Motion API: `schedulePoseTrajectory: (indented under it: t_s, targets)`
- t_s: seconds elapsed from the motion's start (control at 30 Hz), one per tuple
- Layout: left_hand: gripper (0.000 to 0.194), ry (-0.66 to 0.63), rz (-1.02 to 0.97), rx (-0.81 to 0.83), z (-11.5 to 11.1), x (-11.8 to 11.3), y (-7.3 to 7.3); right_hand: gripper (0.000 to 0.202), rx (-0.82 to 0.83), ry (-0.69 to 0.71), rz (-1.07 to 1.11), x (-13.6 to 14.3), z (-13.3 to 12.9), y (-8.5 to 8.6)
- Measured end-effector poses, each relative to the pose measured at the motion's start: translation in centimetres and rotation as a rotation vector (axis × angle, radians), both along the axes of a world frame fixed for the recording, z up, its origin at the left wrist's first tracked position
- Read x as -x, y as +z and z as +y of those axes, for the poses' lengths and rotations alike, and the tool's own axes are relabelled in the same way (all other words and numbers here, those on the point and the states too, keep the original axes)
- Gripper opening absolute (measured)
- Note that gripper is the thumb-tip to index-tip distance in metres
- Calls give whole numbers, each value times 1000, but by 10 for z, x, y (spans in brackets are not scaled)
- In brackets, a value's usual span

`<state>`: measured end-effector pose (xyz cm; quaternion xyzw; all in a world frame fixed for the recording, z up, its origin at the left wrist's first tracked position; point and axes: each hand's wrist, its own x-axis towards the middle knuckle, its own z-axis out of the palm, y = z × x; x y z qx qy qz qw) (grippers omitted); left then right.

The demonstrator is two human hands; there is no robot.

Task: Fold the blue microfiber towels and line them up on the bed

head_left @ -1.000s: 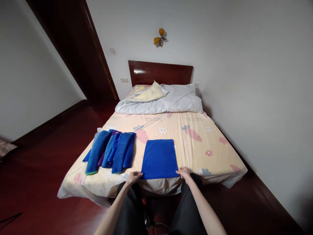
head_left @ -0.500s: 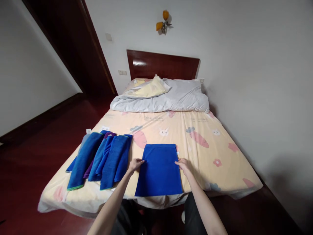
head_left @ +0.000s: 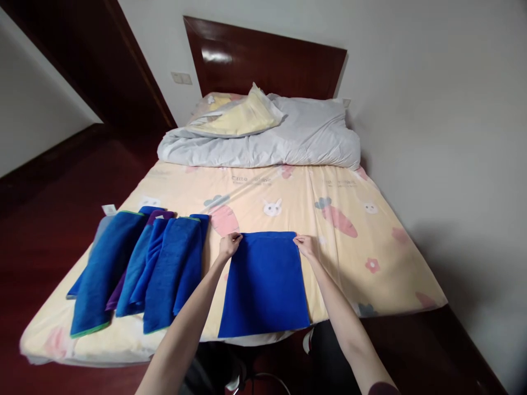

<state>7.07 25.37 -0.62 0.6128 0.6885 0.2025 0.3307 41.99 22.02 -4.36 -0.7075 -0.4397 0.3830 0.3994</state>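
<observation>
A blue towel (head_left: 265, 285) lies flat near the front edge of the bed, its sides straight and its near edge at the mattress rim. At its far left corner, my left hand (head_left: 230, 244) pinches the cloth between thumb and fingers. My right hand (head_left: 305, 245) grips the far right corner the same way. To the left, several folded towels (head_left: 171, 274) in blue and purple, some with green trim, lie overlapping in a slanted row; a white tag sticks out at their far end.
The bed wears a cream sheet (head_left: 346, 274) printed with carrots and rabbits. A grey quilt (head_left: 317, 131) is bunched before the dark wooden headboard (head_left: 267, 60). A white wall (head_left: 453, 137) stands on the right, and dark red floor (head_left: 49, 219) runs along the left.
Both hands have moved from the middle of the towel's sides up to its far corners. The camera has tilted down and come closer, so the wall lamp is out of view.
</observation>
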Motion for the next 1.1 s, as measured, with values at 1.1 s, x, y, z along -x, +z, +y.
schedulePoseTrajectory:
  t_s: [1.1]
  targets:
    - [20,-412,150,142,67,22,3,29,132,273,-288,-6,45,20]
